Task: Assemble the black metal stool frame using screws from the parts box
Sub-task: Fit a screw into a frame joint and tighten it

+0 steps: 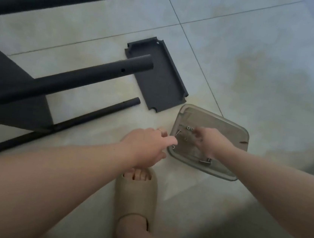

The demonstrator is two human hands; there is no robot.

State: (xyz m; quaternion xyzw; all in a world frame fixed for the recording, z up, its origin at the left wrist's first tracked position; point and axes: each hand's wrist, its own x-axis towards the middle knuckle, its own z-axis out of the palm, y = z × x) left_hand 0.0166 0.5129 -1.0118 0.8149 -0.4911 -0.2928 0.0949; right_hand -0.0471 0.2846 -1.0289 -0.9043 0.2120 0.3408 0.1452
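The clear plastic parts box (pixel 234 140) lies on the tiled floor right of centre, with several small screws and nuts (pixel 189 128) inside. My right hand (pixel 211 141) reaches into the box, its fingers curled down among the small parts; whether it holds one is hidden. My left hand (pixel 147 145) touches the box's left rim with its fingers extended. The black stool frame (pixel 7 88) lies on its side at the left, its tube legs (pixel 98 72) pointing right. A flat black metal plate (pixel 159 79) rests on the floor beyond the box.
A thin black rod (pixel 68 123) lies on the floor below the frame. My foot in a beige slipper (pixel 137 195) stands just below the hands. Pale floor tiles spread to the right and far side.
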